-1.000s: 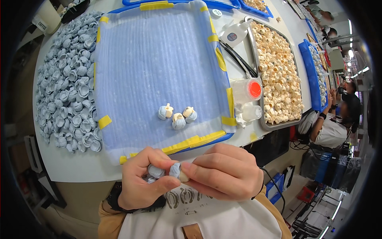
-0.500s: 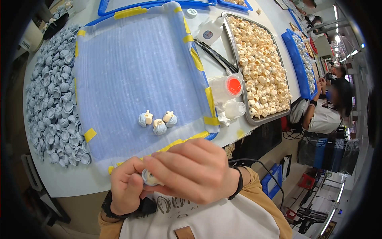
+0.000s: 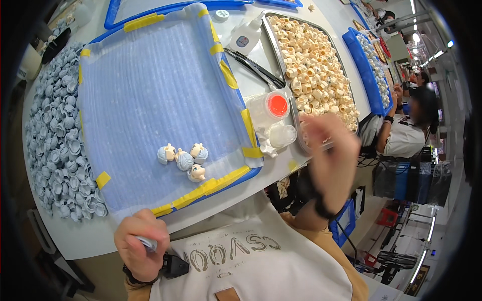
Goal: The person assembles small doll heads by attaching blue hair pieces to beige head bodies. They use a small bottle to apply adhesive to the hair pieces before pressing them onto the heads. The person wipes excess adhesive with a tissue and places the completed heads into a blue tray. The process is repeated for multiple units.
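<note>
My left hand (image 3: 140, 243), by the near edge of the table, is closed on a small grey-blue hair piece (image 3: 147, 244), partly hidden by the fingers. Motion blurs my right hand (image 3: 329, 143), which is over the near end of a metal tray (image 3: 296, 131) of cream doll-head parts (image 3: 314, 65); whether its fingers hold a part cannot be made out. Several small doll heads with grey-blue hair (image 3: 184, 160) lie clustered on a blue cloth-lined tray (image 3: 150, 90) edged with yellow tape. One nearer head (image 3: 196, 173) shows a painted eye.
Loose grey-blue hair pieces (image 3: 65, 135) heap along the left. Between the trays are black tweezers (image 3: 256, 67), a white squeeze bottle (image 3: 246, 37), a clear jar with a red-orange top (image 3: 277, 104) and a small clear cup (image 3: 282, 135). A co-worker (image 3: 409, 125) sits at right beside a blue bin (image 3: 369, 75).
My hands have parted. Another doll head now lies with the cluster. My right hand has moved to the metal tray; my left has moved lower left, holding a grey-blue hair piece.
</note>
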`<act>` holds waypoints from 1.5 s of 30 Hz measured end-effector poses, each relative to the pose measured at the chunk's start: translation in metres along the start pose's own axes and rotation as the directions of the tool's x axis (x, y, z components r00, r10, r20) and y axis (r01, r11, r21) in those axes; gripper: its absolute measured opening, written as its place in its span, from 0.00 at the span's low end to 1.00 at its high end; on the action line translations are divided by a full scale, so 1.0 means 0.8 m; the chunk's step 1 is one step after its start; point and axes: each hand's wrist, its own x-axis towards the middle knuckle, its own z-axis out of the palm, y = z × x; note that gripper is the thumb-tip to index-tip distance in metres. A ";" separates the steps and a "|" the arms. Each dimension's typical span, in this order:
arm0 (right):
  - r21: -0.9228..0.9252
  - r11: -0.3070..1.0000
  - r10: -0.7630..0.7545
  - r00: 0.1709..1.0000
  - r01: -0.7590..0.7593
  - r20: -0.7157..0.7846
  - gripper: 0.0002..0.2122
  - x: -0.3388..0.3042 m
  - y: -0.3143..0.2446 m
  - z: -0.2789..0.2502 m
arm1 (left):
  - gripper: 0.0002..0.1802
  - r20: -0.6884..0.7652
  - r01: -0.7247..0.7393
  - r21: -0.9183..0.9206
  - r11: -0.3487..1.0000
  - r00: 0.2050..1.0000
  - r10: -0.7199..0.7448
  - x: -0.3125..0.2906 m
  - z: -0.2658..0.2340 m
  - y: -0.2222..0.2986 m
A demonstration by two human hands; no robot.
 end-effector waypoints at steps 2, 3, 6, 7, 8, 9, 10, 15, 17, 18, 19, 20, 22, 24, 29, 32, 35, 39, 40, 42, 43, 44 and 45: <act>-0.208 0.968 0.138 0.990 -0.143 -0.040 0.07 0.019 0.060 -0.030 | 0.26 -0.049 0.041 -0.012 0.999 0.998 -0.042 0.002 0.004 0.003; -0.287 0.928 0.254 0.967 -0.239 0.016 0.09 0.021 0.091 -0.040 | 0.27 -0.047 0.064 -0.020 0.998 0.997 -0.065 0.006 0.006 0.002; -0.391 0.904 0.222 0.972 -0.174 0.081 0.10 0.019 0.144 -0.037 | 0.28 -0.050 0.162 -0.025 0.987 0.985 -0.163 0.011 0.013 0.006; -0.388 0.907 0.215 0.972 -0.161 0.097 0.10 0.020 0.148 -0.035 | 0.28 -0.049 0.201 -0.025 0.979 0.978 -0.202 0.012 0.015 0.007; -0.383 0.910 0.213 0.972 -0.159 0.103 0.10 0.021 0.147 -0.034 | 0.27 -0.048 0.209 -0.002 0.978 0.977 -0.209 0.013 0.017 0.008; -0.376 0.913 0.214 0.971 -0.159 0.108 0.10 0.022 0.147 -0.033 | 0.27 -0.043 0.221 0.025 0.975 0.975 -0.220 0.014 0.019 0.011; -0.369 0.916 0.215 0.970 -0.160 0.112 0.09 0.024 0.148 -0.033 | 0.26 -0.037 0.233 0.051 0.971 0.972 -0.231 0.015 0.021 0.012; -0.355 0.903 0.266 0.964 -0.242 0.018 0.10 0.025 0.154 -0.030 | 0.24 0.071 0.240 0.038 0.970 0.968 -0.242 0.012 0.016 0.012; -0.368 0.894 0.268 0.963 -0.257 -0.020 0.11 0.024 0.151 -0.030 | 0.23 0.092 0.234 0.031 0.972 0.967 -0.236 0.012 0.016 0.013; -0.334 0.903 0.266 0.962 -0.269 -0.055 0.11 0.024 0.150 -0.030 | 0.22 0.097 0.230 0.032 0.973 0.968 -0.232 0.012 0.016 0.013; -0.299 0.912 0.265 0.960 -0.280 -0.090 0.11 0.024 0.146 -0.031 | 0.22 0.102 0.226 0.033 0.974 0.968 -0.228 0.012 0.017 0.012; -0.263 0.920 0.265 0.956 -0.290 -0.125 0.12 0.023 0.142 -0.033 | 0.21 0.101 0.242 0.030 0.970 0.965 -0.244 0.011 0.018 0.013; 0.045 0.960 0.281 0.944 -0.277 -0.176 0.11 0.019 0.116 -0.035 | 0.20 0.097 0.277 0.019 0.961 0.956 -0.278 0.010 0.021 0.014; 0.312 0.926 0.265 0.955 -0.214 -0.133 0.11 0.006 0.063 -0.034 | 0.19 0.148 0.299 0.110 0.948 0.938 -0.314 0.012 0.024 0.015; 0.712 0.603 -0.637 0.754 0.360 0.158 0.13 -0.021 -0.038 0.014 | 0.20 0.320 0.290 0.268 0.919 0.873 -0.369 0.020 0.025 0.008; 0.755 0.530 -0.670 0.736 0.386 0.094 0.11 -0.030 -0.076 0.045 | 0.21 0.358 0.218 0.230 0.948 0.887 -0.291 0.019 0.025 0.002; 0.750 0.506 -0.628 0.778 0.426 -0.018 0.13 -0.037 -0.081 0.061 | 0.19 0.291 0.323 0.239 0.916 0.876 -0.385 0.011 0.017 0.007; 0.650 0.551 -0.645 0.761 0.524 -0.066 0.13 -0.037 -0.080 0.062 | 0.17 0.271 0.203 0.165 0.965 0.932 -0.242 0.012 0.020 -0.003; 0.627 0.570 -0.642 0.764 0.530 -0.062 0.12 -0.036 -0.080 0.061 | 0.17 0.263 0.202 0.169 0.965 0.934 -0.242 0.013 0.021 -0.004; 0.586 0.601 -0.639 0.767 0.544 -0.056 0.12 -0.029 -0.078 0.054 | 0.17 0.216 0.274 0.133 0.952 0.930 -0.298 0.014 0.023 0.000; 0.559 0.651 -0.585 0.809 0.513 -0.061 0.12 -0.026 -0.068 0.051 | 0.18 0.183 0.343 0.090 0.935 0.917 -0.354 0.014 0.024 0.008; 0.533 0.698 -0.528 0.847 0.478 -0.069 0.13 -0.021 -0.055 0.044 | 0.18 0.151 0.408 0.045 0.912 0.900 -0.410 0.013 0.024 0.012; 0.431 0.812 -0.410 0.910 0.393 -0.057 0.15 -0.009 -0.048 0.021 | 0.19 0.171 0.375 0.071 0.924 0.908 -0.382 0.015 0.023 0.013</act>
